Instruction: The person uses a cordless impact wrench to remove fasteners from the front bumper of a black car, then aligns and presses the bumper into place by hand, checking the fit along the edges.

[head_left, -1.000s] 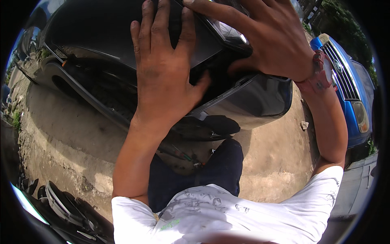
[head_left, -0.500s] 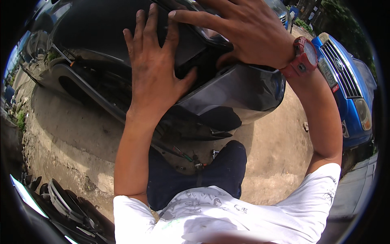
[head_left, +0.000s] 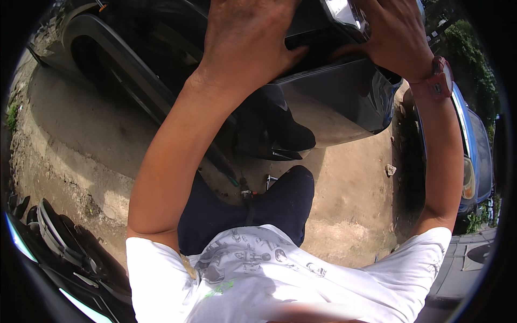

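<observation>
A dark, glossy vehicle front with its bumper (head_left: 328, 102) fills the upper middle. My left hand (head_left: 247, 37) lies over the bodywork, thumb stretched out at the black gap above the bumper; its other fingers run past the upper edge. At the right of the gap is my right hand (head_left: 396, 37), a red watch (head_left: 440, 81) on its wrist. It rests beside the clear headlight (head_left: 344, 15), with its thumb reaching left beneath the lamp. Both hands look spread, though most fingertips are cut off by the frame.
A dark wheel arch (head_left: 89, 37) opens at the upper left. Between my knees lie a green-handled tool (head_left: 232, 182) and small metal parts. A stone (head_left: 390, 170) sits on the dirt ground. A blue vehicle (head_left: 479, 151) stands at right, motorcycle-like dark bodywork (head_left: 59, 237) at lower left.
Both hands have moved upward in the picture, and the left fingers have passed out of view. The right hand has shifted right, beside the headlight. The view itself has also shifted.
</observation>
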A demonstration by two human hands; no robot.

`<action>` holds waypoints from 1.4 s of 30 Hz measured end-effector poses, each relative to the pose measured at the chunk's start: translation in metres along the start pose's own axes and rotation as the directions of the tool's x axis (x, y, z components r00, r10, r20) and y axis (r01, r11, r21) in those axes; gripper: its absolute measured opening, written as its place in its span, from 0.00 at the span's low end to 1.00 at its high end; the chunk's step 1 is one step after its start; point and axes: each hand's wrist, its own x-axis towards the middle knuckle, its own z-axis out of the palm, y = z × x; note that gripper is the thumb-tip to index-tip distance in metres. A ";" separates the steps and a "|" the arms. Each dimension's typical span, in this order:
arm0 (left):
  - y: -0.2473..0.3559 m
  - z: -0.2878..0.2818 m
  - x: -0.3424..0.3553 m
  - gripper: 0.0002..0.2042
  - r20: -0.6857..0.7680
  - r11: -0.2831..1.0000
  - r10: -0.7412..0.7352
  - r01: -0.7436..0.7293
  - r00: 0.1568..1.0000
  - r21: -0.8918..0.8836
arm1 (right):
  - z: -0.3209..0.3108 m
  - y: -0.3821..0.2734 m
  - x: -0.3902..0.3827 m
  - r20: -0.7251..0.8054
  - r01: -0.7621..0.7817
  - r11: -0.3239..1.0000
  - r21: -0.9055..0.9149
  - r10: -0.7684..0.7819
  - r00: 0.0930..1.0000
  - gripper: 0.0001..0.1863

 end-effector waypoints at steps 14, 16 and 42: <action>-0.011 0.022 -0.017 0.42 -0.145 0.997 0.016 -0.026 0.989 -0.066 | 0.005 0.001 0.007 -0.125 0.158 0.987 -0.029 -0.160 0.979 0.40; -0.011 0.021 -0.017 0.42 -0.155 0.998 0.019 -0.029 0.988 -0.064 | 0.004 0.000 0.008 -0.104 0.150 0.988 -0.031 -0.152 0.983 0.40; -0.005 0.009 -0.006 0.60 0.064 0.999 -0.016 0.013 0.998 0.039 | -0.007 -0.016 0.028 0.106 -0.181 0.980 -0.082 0.189 0.976 0.62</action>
